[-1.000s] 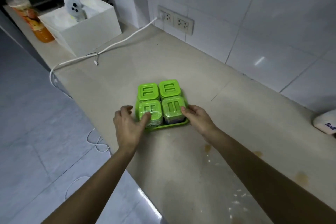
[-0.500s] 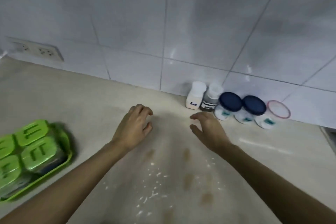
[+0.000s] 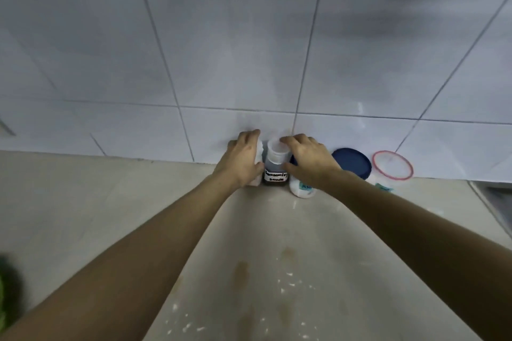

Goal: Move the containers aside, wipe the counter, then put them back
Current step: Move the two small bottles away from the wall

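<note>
Several containers stand in a row against the tiled wall. My left hand (image 3: 242, 159) wraps a small white bottle (image 3: 259, 153), mostly hiding it. Right of it is a dark seasoning sauce bottle (image 3: 275, 176) with a pale cap. My right hand (image 3: 309, 160) lies over a white jar with a blue lid (image 3: 302, 189), thumb at the lid's left side and fingertips touching the sauce bottle's cap. Further right stand a second blue-lidded jar (image 3: 352, 165) and a clear tub with a red-rimmed lid (image 3: 392, 165).
The beige counter (image 3: 138, 202) has brown stains (image 3: 288, 255) and white crumbs (image 3: 282, 288) in front of the containers. A green blur, the tray of green-lidded boxes (image 3: 2, 302), shows at the left edge. A sink rim (image 3: 493, 202) starts at the right.
Both hands left the green tray, and my view swung right. The hands reached forward to the wall and now rest on the white bottle and the blue-lidded jar.
</note>
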Available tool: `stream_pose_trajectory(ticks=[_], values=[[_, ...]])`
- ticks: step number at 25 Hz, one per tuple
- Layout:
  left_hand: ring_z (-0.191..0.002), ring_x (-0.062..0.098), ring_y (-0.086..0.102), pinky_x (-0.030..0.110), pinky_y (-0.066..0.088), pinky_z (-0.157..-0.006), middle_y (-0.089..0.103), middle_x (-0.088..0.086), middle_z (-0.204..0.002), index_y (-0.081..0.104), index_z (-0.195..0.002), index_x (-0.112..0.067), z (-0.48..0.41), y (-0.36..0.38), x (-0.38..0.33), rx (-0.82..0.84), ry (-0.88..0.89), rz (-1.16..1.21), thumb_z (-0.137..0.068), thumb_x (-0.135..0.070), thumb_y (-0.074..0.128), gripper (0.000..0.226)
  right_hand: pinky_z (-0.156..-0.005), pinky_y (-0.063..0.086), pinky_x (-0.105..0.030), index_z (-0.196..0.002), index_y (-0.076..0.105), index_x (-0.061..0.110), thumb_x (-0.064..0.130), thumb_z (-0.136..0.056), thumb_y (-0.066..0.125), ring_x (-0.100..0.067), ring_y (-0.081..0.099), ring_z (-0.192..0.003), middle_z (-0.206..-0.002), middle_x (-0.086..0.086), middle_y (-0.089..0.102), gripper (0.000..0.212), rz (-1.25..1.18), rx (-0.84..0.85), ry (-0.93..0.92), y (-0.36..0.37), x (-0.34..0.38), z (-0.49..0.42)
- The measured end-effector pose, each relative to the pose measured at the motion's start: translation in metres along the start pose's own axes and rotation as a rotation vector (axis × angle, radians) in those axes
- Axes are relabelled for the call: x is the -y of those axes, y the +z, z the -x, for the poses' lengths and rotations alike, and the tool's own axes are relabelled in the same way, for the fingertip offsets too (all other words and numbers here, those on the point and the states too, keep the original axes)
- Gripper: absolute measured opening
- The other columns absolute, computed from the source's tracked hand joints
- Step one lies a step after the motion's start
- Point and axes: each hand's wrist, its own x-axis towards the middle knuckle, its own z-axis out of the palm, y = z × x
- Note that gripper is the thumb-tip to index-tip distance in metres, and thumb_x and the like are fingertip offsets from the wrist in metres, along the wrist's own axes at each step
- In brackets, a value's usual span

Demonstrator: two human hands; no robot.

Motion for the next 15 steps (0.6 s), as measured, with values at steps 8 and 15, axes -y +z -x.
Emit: stream_pose_trajectory(ticks=[8, 15], values=[[-0.115, 0.032, 0.050, 0.038, 0.043, -0.099, 0.043, 0.014, -0.129, 0.042, -0.137, -0.012, 0.012, -0.003, 0.012, -0.076, 0.048, -0.071, -0.090, -0.020, 0.060, 0.051, -0.092, 0.049, -0.045, -0.129, 0.045, 0.019, 0.033, -0.082, 0.068, -0.030, 0.057, -0.108, -0.130, -0.006, 0.054, 0.054, -0.320, -0.113, 0.139, 0.010, 0.012, -0.011], [-0.113, 0.029, 0.053, 0.033, 0.043, -0.092, 0.048, 0.010, -0.127, 0.045, -0.135, -0.014, 0.098, -0.057, 0.091, -0.086, -0.065, -0.082, -0.089, -0.032, 0.061, 0.052, -0.090, 0.049, -0.039, -0.130, 0.050, 0.019, 0.033, -0.084, 0.067, -0.026, 0.057, -0.107, -0.130, -0.003, 0.052, 0.051, -0.300, -0.080, -0.045, 0.018, 0.091, -0.004]])
